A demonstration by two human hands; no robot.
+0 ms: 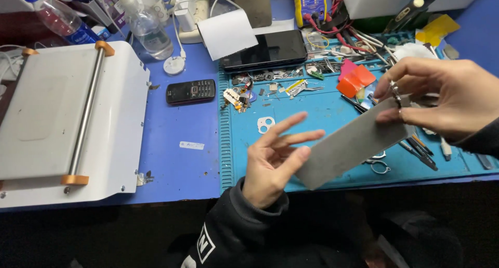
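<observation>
above the blue work mat point(322, 112), both hands hold a flat grey rectangular sheet point(348, 143) tilted from lower left to upper right. right hand point(442, 99): fingers closed, pinching the sheet's upper right end. left hand point(273, 161): open, fingers spread, with the thumb touching the sheet's lower left edge. on the mat behind the sheet lie small screws and parts, tweezers point(421, 151), and orange plastic pieces point(356, 80). a black smartphone point(265, 50) lies at the mat's far edge. left of the mat, on the blue surface point(176, 148), rests a small black keypad phone point(191, 91). further left stands a white machine point(67, 122) with a metal roller bar point(87, 109).
</observation>
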